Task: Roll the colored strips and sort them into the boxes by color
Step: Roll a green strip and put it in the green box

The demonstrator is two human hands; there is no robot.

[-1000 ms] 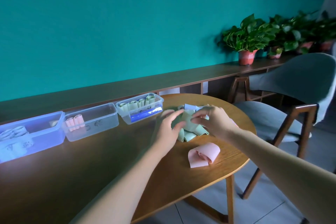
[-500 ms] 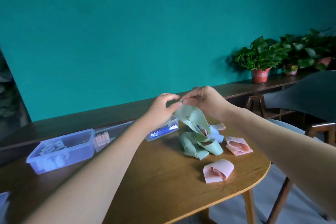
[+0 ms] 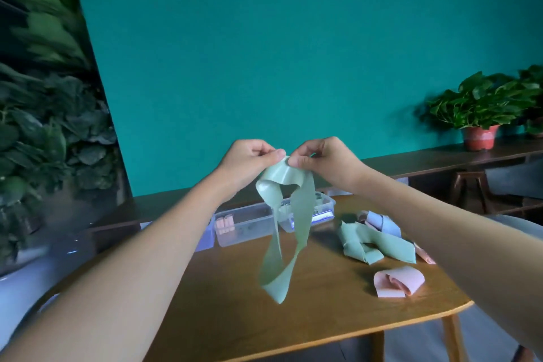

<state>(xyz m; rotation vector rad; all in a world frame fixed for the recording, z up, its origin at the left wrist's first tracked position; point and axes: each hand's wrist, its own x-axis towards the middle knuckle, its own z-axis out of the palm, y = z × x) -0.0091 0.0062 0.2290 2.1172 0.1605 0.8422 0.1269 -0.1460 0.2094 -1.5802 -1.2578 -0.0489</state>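
A long pale green strip [image 3: 299, 214] hangs in the air above the wooden table [image 3: 235, 311], twisted, its lower end near the tabletop. My left hand [image 3: 249, 160] and my right hand [image 3: 323, 160] pinch its top end side by side. Another green strip [image 3: 376, 244] lies crumpled on the table at the right, with a blue strip [image 3: 385, 222] behind it and a folded pink strip [image 3: 399, 281] in front. Behind the hanging strip stands a clear box [image 3: 244, 225] holding pink rolls, and a clear box [image 3: 323, 207] with green rolls, partly hidden.
A blue-tinted box [image 3: 205, 239] peeks out behind my left forearm. A long wooden shelf [image 3: 440, 159] runs along the teal wall with a potted plant [image 3: 482, 114] on it. A chair [image 3: 505, 185] stands at the right. Dark foliage [image 3: 44, 126] fills the left.
Both hands have lifted the green strip higher, clear of the pile, so it now hangs free and unfolded. The view has swung left and up.
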